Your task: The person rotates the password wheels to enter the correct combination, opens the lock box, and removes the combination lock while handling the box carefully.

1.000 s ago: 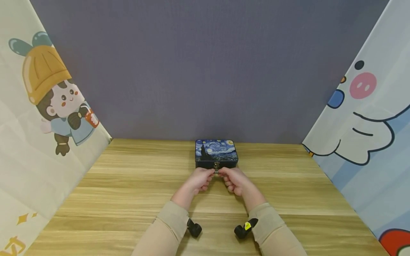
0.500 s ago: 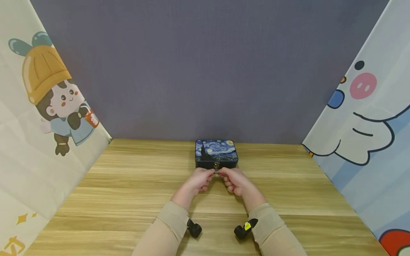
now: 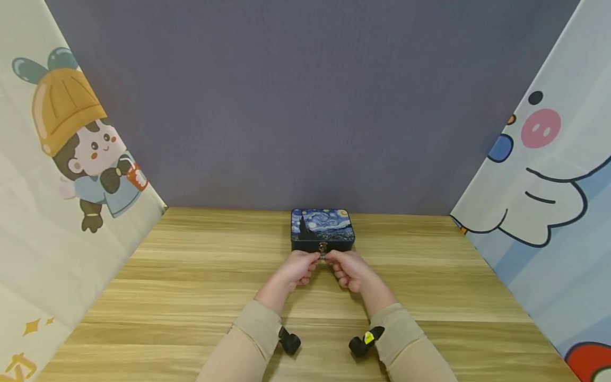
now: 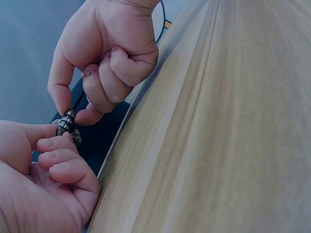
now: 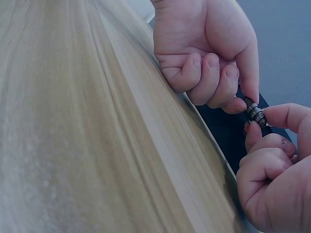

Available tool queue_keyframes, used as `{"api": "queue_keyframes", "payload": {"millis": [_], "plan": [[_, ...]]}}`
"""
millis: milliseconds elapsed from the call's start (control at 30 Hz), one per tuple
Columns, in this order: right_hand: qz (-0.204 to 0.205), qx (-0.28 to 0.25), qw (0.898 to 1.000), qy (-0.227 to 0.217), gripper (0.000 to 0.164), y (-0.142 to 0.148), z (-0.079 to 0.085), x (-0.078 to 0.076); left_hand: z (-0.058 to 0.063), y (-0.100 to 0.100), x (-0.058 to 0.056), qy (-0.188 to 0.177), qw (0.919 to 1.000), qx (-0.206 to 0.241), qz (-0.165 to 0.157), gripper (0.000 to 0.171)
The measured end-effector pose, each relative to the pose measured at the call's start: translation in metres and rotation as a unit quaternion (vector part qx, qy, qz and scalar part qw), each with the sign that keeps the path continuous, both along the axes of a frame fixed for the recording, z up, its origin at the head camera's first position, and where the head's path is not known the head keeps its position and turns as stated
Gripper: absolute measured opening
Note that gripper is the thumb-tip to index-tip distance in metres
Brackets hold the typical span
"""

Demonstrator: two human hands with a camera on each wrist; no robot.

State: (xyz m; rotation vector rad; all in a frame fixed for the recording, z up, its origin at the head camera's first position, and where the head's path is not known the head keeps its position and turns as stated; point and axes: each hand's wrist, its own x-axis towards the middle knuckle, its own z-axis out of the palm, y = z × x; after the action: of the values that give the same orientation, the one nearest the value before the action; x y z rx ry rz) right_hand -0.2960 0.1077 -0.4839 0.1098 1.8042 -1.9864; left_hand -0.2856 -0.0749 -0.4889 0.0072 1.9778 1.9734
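Note:
A small box (image 3: pixel 322 225) with a starry night-sky painting on its lid sits at the back of the table, its lid down. From the metal clasp (image 3: pixel 322 246) on its front hangs a small dark combination padlock (image 4: pixel 66 122) with ridged number dials. My left hand (image 3: pixel 299 267) pinches one end of this padlock between thumb and index finger. At the other end, the thumb and index finger of my right hand (image 3: pixel 350 269) do the same. Both hands' other fingers are curled in. The digits are too small to read.
The wood-grain table (image 3: pixel 215 297) spreads out around the box. Behind it rises a grey panel (image 3: pixel 305 106). Printed cloths stand at the left (image 3: pixel 28 223) and right (image 3: pixel 573 212) sides. Each forearm wears a small black camera.

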Motion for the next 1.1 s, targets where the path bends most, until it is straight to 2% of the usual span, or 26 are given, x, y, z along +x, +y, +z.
{"api": "queue_keyframes", "payload": {"millis": [767,1100], "plan": [[0.000,-0.011,1.000,-0.006,0.017,0.0005,0.0022,0.0012,0.0009,0.0017,0.0007,0.002,1.0000,-0.002,0.006,0.031],[0.005,-0.010,1.000,-0.025,0.033,0.0057,0.0044,0.0003,0.0017,0.0022,0.0017,0.004,1.0000,-0.002,0.008,0.030]]}}
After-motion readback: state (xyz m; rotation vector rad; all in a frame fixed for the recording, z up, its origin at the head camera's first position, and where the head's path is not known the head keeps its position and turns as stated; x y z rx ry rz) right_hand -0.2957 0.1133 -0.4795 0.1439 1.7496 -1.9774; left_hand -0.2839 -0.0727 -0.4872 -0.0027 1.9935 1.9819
